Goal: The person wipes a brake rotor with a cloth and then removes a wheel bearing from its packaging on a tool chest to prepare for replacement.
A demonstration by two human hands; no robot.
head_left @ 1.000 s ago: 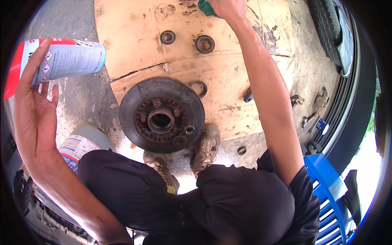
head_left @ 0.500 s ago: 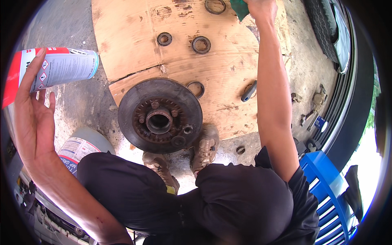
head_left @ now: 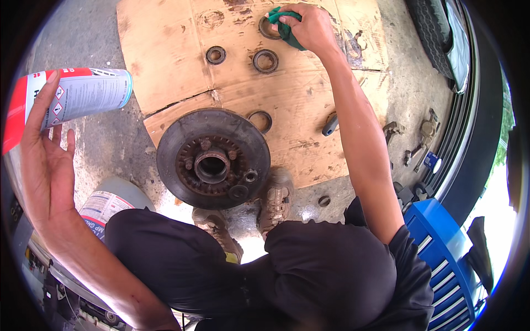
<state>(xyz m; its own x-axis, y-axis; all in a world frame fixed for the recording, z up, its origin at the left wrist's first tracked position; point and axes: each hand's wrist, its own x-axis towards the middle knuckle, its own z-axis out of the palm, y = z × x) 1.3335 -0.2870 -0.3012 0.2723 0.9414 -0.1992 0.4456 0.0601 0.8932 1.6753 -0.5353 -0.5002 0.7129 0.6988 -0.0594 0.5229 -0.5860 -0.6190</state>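
My left hand (head_left: 52,179) is wrapped round a red and white spray can (head_left: 91,96), which lies tilted on its side in the air at the far left. At the top of the cardboard (head_left: 165,33), my right hand (head_left: 316,32) grips a green cloth (head_left: 288,35) against a dark metal ring (head_left: 261,25), partly covering it. Nearer to me on the cardboard lie a round bearing (head_left: 256,62) and a smaller one (head_left: 208,55). A thin ring (head_left: 269,122) rests beside the rusty brake disc with its hub (head_left: 170,157), which stands before my feet.
A grey-handled tool (head_left: 329,125) lies under my right forearm. Metal parts (head_left: 428,131) are on the floor at the right, near a blue slatted plastic piece (head_left: 436,223) and a tyre (head_left: 428,36). A labelled tub (head_left: 124,190) stands by my left knee.
My right hand has come left and nearer with the green cloth, onto the far ring. The left hand holds the can almost where it was. The whole view has shifted slightly.
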